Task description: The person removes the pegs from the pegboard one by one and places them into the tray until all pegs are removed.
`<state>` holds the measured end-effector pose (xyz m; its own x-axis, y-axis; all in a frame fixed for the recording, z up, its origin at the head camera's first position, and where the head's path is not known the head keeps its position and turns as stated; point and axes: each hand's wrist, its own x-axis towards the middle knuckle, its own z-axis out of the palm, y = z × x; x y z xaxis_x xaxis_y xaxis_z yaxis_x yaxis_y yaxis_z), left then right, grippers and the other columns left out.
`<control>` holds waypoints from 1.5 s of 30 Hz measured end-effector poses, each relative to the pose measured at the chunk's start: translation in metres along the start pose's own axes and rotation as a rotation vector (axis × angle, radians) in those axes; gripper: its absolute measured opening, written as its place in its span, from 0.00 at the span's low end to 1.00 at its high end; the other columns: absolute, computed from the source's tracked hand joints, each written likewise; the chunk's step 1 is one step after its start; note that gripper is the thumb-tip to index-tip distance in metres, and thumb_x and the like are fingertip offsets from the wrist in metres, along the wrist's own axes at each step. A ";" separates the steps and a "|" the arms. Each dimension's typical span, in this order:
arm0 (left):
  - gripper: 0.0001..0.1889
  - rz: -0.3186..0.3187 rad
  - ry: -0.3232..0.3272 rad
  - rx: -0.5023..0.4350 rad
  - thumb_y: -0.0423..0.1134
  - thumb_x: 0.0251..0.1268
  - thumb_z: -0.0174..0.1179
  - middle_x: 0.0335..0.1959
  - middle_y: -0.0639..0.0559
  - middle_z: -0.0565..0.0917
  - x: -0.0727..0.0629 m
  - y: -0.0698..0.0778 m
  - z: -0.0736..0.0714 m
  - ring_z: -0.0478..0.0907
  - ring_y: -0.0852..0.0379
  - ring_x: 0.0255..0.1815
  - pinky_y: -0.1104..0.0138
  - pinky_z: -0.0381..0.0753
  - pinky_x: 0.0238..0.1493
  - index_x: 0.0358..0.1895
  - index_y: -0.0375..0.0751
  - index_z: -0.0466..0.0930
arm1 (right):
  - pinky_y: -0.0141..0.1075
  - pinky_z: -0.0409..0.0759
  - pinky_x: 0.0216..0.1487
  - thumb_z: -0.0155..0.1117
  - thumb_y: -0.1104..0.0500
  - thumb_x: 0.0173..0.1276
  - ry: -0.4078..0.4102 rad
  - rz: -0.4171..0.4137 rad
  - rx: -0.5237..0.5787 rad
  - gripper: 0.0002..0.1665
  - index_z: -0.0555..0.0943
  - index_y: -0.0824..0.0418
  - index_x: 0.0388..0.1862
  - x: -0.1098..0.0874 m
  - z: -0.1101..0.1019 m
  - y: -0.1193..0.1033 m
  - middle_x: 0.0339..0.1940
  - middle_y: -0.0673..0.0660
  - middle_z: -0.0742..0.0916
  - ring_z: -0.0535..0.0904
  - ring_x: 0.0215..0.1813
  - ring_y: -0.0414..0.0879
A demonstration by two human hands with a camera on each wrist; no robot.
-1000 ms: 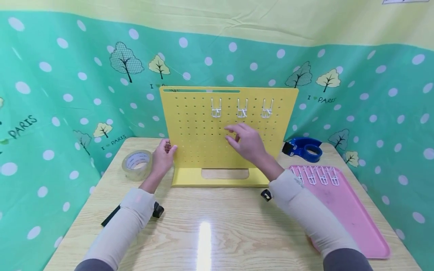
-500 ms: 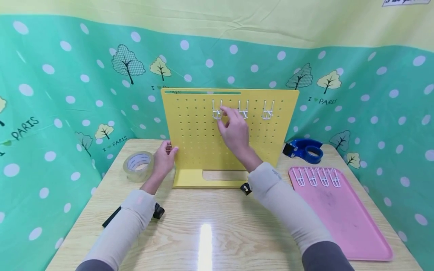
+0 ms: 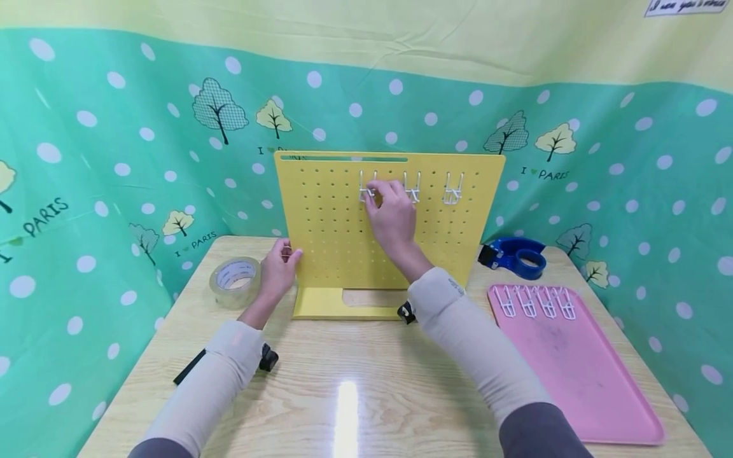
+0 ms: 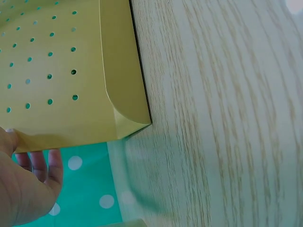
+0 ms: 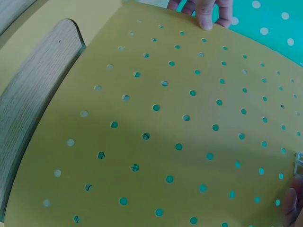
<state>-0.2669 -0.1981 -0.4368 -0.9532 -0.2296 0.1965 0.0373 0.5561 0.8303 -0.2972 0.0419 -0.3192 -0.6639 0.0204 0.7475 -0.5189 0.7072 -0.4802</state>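
Note:
A yellow pegboard (image 3: 328, 248) stands upright on its base. My left hand (image 3: 277, 268) grips its left edge, and in the left wrist view the thumb lies on the front with the other fingers (image 4: 55, 165) behind. Three white wire hooks hang in the top rows. At the leftmost hook (image 3: 362, 179), my right hand (image 3: 392, 219) pinches the lower end between thumb and fingertips, partly covering it. The middle hook (image 3: 413, 196) is partly behind that hand; the right hook (image 3: 453, 189) hangs free of it. The right wrist view catches only a bit of this hand (image 5: 292, 204).
Several more wire hooks (image 3: 538, 303) lie in a row on a pink tray (image 3: 590, 381) at right. A blue tape dispenser (image 3: 518, 256) sits behind it. Left of the board is a clear tape roll (image 3: 234, 282). A patterned curtain (image 3: 355, 89) surrounds the table (image 3: 309, 388).
My right hand has moved left and up from the board's middle to the leftmost hook and now pinches it. The left hand has stayed on the board's edge.

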 end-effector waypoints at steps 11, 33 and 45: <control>0.14 -0.004 -0.002 0.003 0.42 0.77 0.57 0.49 0.36 0.84 0.000 0.000 0.000 0.82 0.43 0.46 0.56 0.84 0.47 0.56 0.37 0.74 | 0.38 0.84 0.38 0.69 0.54 0.71 0.027 -0.037 -0.014 0.09 0.88 0.57 0.44 0.000 -0.002 0.000 0.41 0.56 0.89 0.85 0.37 0.50; 0.15 0.009 0.019 0.008 0.43 0.77 0.57 0.47 0.36 0.84 0.001 -0.001 0.003 0.81 0.43 0.44 0.58 0.83 0.44 0.57 0.38 0.74 | 0.34 0.83 0.28 0.73 0.57 0.67 -0.072 -0.114 0.016 0.06 0.89 0.58 0.40 -0.037 -0.046 0.018 0.39 0.57 0.89 0.85 0.28 0.46; 0.14 0.002 0.014 0.000 0.41 0.77 0.56 0.50 0.36 0.84 0.002 -0.001 0.003 0.81 0.43 0.48 0.59 0.82 0.46 0.58 0.37 0.73 | 0.32 0.81 0.25 0.72 0.55 0.68 -0.300 0.058 0.001 0.06 0.89 0.56 0.39 -0.066 -0.102 0.075 0.40 0.55 0.90 0.84 0.29 0.46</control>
<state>-0.2695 -0.1962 -0.4387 -0.9489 -0.2398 0.2051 0.0389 0.5562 0.8301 -0.2372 0.1653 -0.3582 -0.8218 -0.1484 0.5501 -0.4755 0.7106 -0.5186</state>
